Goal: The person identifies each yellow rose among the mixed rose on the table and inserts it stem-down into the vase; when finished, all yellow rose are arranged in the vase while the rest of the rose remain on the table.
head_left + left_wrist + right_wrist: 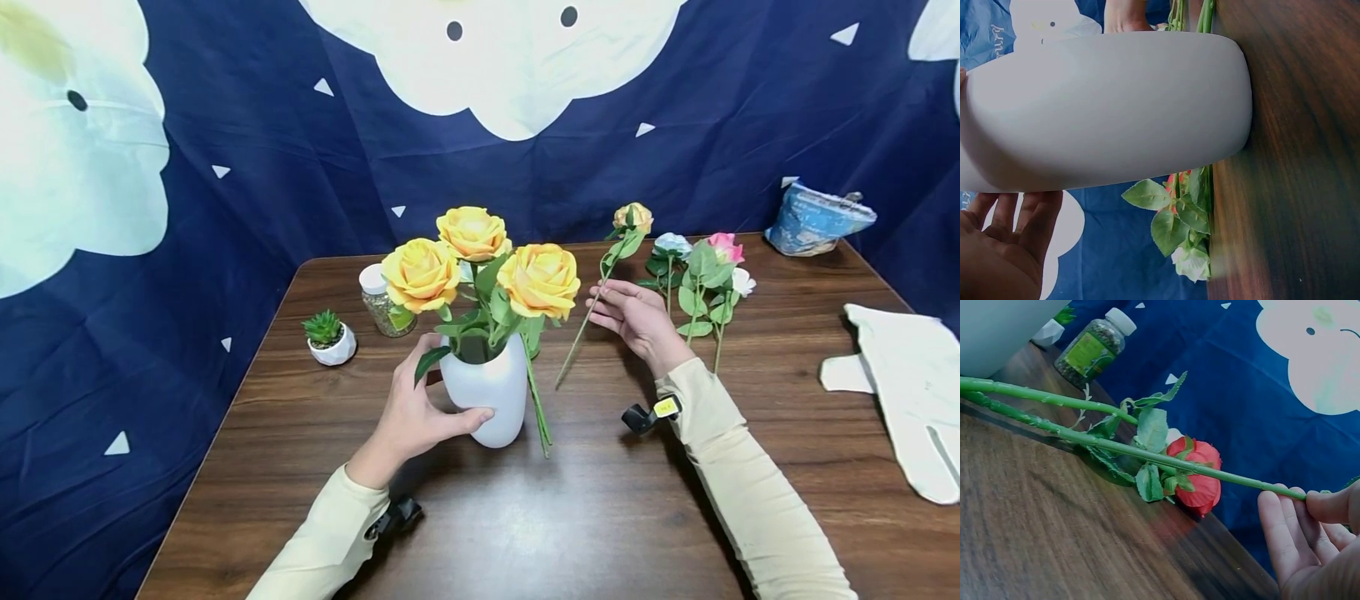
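A white vase [491, 392] stands on the table with several yellow roses [540, 279] in it. My left hand [423, 408] grips the vase from its left side, thumb across the front; in the left wrist view its fingers touch the vase wall. To the right of the vase, my right hand [633, 317] pinches the green stem [1241, 480] of a single yellow rose [633, 217] between thumb and fingers. That flower points up and away, its stem slanting down toward the table. A red rose [1200, 475] lies behind the vase, mostly hidden in the head view; green stems [542, 417] reach forward beside the vase.
Blue, pink and white flowers [724, 247] lie beyond my right hand. A lidded jar [388, 308] and a small potted succulent [330, 342] stand left of the vase. At the right are a blue pouch [817, 221] and a white cloth item [907, 392]. A patterned curtain [270, 167] hangs behind.
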Demonstrator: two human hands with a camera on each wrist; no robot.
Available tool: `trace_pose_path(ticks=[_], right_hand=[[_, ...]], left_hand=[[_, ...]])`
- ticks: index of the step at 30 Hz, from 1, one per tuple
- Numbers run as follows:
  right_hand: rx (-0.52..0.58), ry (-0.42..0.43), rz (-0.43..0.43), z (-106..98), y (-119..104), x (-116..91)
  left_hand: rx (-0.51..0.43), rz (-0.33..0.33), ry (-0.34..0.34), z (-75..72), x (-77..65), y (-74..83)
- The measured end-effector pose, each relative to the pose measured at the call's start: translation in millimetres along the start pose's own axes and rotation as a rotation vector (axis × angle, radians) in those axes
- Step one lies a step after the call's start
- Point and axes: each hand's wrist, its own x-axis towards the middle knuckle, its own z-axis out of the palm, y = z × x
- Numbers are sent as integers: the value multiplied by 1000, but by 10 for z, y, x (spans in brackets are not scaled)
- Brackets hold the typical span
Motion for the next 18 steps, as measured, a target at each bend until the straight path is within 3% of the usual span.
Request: trace_pose_path(ticks=[18], right_hand=[[161, 12, -79, 9, -149, -76]], left_hand=[[34, 50, 7, 4, 0, -10]])
